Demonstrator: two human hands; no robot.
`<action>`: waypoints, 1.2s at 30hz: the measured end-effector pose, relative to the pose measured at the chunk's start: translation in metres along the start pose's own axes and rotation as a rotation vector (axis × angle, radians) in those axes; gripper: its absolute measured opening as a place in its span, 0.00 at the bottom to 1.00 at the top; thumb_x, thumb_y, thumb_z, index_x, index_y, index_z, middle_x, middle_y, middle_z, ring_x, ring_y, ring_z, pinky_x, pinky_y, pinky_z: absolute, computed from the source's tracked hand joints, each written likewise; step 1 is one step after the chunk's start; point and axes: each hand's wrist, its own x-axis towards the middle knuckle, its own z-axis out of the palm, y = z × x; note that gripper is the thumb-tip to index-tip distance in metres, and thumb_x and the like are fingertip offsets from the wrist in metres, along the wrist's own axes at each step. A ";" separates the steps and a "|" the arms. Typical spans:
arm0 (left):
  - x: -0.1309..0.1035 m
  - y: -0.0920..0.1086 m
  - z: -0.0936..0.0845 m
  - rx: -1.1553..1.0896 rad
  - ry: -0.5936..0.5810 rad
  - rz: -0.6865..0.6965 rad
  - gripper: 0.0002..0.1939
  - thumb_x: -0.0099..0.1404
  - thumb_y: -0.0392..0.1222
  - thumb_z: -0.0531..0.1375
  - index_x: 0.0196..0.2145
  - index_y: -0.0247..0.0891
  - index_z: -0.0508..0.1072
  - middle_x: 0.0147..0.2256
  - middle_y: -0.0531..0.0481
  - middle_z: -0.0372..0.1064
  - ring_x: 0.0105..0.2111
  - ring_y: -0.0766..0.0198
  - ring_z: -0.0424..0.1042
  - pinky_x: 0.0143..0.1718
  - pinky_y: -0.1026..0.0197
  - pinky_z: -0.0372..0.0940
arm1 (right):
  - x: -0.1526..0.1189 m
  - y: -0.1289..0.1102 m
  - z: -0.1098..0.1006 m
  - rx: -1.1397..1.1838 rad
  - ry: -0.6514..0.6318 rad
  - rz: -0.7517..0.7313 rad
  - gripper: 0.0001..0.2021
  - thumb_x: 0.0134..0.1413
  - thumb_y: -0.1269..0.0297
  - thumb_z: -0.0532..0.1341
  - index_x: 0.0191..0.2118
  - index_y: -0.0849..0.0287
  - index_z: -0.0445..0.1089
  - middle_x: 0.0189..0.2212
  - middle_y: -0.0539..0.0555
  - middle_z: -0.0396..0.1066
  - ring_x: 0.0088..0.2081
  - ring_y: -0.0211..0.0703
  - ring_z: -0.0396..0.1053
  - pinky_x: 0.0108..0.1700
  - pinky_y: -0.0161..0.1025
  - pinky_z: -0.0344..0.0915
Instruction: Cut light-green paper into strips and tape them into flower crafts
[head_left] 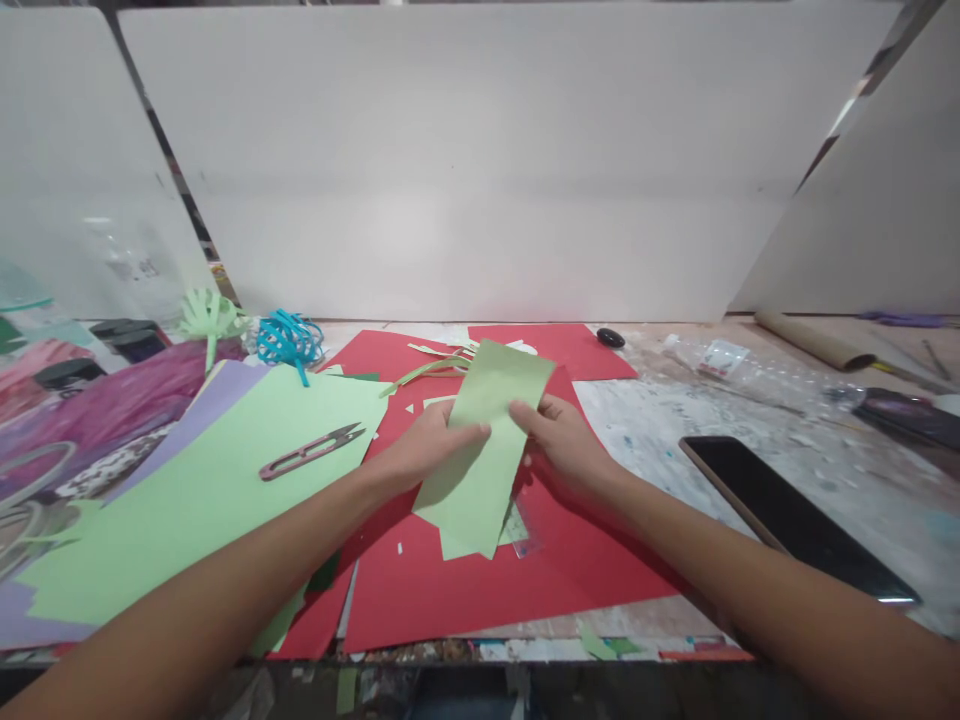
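A light green paper piece [487,440], long and narrow, is held up between both hands over the red paper [465,600]. My left hand [442,440] grips its left edge, thumb on the front face. On the right edge, my right hand [559,435] pinches it with the thumb in front; the other fingers are partly hidden behind. Thin green paper strips [435,368] lie just beyond the paper. To the left, thread snips [311,452] rest on a stack of larger green sheets [202,500]. A small clear plastic piece [527,540] lies below the held paper.
A blue paper-strip ball [289,340] and a green paper flower [211,318] are at back left beside a purple plastic bag [135,410]. At right are a phone [795,515], a clear bottle [750,368] and a cardboard tube [814,340]. White panels [465,160] stand behind.
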 end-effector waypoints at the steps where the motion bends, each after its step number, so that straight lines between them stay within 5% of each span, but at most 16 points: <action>1: 0.002 0.001 -0.003 -0.027 0.049 0.028 0.18 0.55 0.45 0.64 0.42 0.34 0.72 0.35 0.43 0.75 0.30 0.56 0.74 0.30 0.59 0.67 | 0.001 -0.002 -0.001 -0.033 0.041 -0.017 0.19 0.58 0.45 0.55 0.33 0.58 0.64 0.21 0.50 0.67 0.16 0.35 0.60 0.17 0.35 0.58; 6: 0.016 0.001 -0.025 -0.270 0.334 0.055 0.12 0.45 0.37 0.55 0.31 0.36 0.70 0.24 0.52 0.70 0.23 0.61 0.68 0.27 0.59 0.66 | -0.005 -0.013 -0.004 -0.728 0.011 -0.127 0.18 0.50 0.46 0.60 0.35 0.58 0.68 0.33 0.56 0.71 0.31 0.43 0.67 0.26 0.36 0.59; 9: 0.018 -0.003 -0.033 -0.262 0.278 0.014 0.05 0.43 0.37 0.54 0.23 0.37 0.66 0.17 0.54 0.63 0.19 0.63 0.64 0.25 0.60 0.64 | -0.012 -0.017 -0.001 -1.191 -0.041 -0.103 0.23 0.42 0.42 0.64 0.35 0.58 0.67 0.35 0.59 0.70 0.32 0.48 0.66 0.27 0.39 0.55; 11: 0.015 -0.003 -0.034 -0.231 0.204 -0.010 0.05 0.43 0.36 0.55 0.23 0.37 0.68 0.18 0.53 0.64 0.20 0.63 0.64 0.26 0.59 0.64 | -0.013 -0.020 -0.002 -1.333 -0.054 -0.082 0.19 0.45 0.45 0.62 0.33 0.58 0.67 0.35 0.60 0.70 0.31 0.48 0.66 0.26 0.39 0.53; 15: 0.005 0.003 -0.024 0.223 -0.069 -0.019 0.08 0.49 0.38 0.57 0.29 0.37 0.74 0.27 0.50 0.71 0.26 0.58 0.69 0.29 0.59 0.62 | -0.008 -0.025 -0.018 -1.226 -0.144 -0.040 0.09 0.48 0.58 0.62 0.27 0.58 0.68 0.27 0.58 0.70 0.27 0.45 0.66 0.26 0.38 0.52; 18: 0.000 0.005 -0.015 0.788 -0.069 0.189 0.08 0.56 0.41 0.55 0.25 0.39 0.72 0.26 0.50 0.69 0.27 0.59 0.66 0.27 0.61 0.56 | -0.004 -0.026 -0.033 -1.020 -0.275 0.044 0.07 0.43 0.61 0.65 0.27 0.57 0.68 0.20 0.52 0.68 0.22 0.42 0.64 0.23 0.36 0.52; 21: -0.003 0.003 -0.011 1.098 -0.079 0.293 0.10 0.59 0.45 0.55 0.27 0.39 0.72 0.25 0.49 0.68 0.25 0.58 0.65 0.27 0.60 0.54 | 0.001 -0.029 -0.046 -0.971 -0.210 0.187 0.10 0.43 0.61 0.64 0.32 0.57 0.66 0.20 0.50 0.67 0.16 0.38 0.60 0.19 0.35 0.50; 24: -0.004 0.001 -0.013 1.188 -0.064 0.281 0.18 0.60 0.50 0.55 0.45 0.41 0.73 0.33 0.45 0.72 0.32 0.53 0.69 0.32 0.58 0.57 | 0.005 -0.041 -0.055 -0.861 -0.009 0.196 0.16 0.48 0.60 0.61 0.43 0.58 0.63 0.23 0.50 0.68 0.16 0.37 0.61 0.18 0.35 0.53; 27: -0.004 0.000 -0.015 1.234 -0.013 0.262 0.31 0.59 0.54 0.57 0.58 0.41 0.64 0.36 0.44 0.73 0.35 0.49 0.71 0.33 0.56 0.58 | 0.002 -0.054 -0.052 -0.600 0.145 0.028 0.26 0.52 0.59 0.60 0.57 0.57 0.54 0.29 0.51 0.69 0.21 0.38 0.65 0.21 0.34 0.58; 29: -0.005 0.000 -0.014 1.244 -0.026 0.289 0.34 0.58 0.54 0.57 0.60 0.42 0.60 0.37 0.44 0.73 0.36 0.48 0.71 0.33 0.55 0.59 | -0.004 -0.055 -0.042 -0.510 0.084 -0.027 0.34 0.51 0.60 0.62 0.62 0.53 0.48 0.31 0.51 0.70 0.23 0.39 0.67 0.22 0.34 0.60; 32: -0.004 -0.003 -0.011 1.249 -0.056 0.350 0.33 0.60 0.53 0.56 0.61 0.41 0.58 0.42 0.44 0.72 0.38 0.49 0.71 0.34 0.55 0.60 | -0.015 -0.047 -0.025 -0.541 -0.173 0.033 0.41 0.49 0.61 0.65 0.65 0.52 0.43 0.28 0.49 0.71 0.22 0.39 0.67 0.22 0.33 0.59; 36: -0.002 -0.008 -0.010 1.276 -0.001 0.421 0.27 0.62 0.50 0.54 0.57 0.38 0.60 0.48 0.41 0.68 0.41 0.49 0.71 0.34 0.55 0.61 | -0.017 -0.037 -0.024 -0.716 -0.295 0.120 0.34 0.51 0.58 0.64 0.62 0.56 0.53 0.23 0.49 0.72 0.20 0.40 0.68 0.21 0.34 0.59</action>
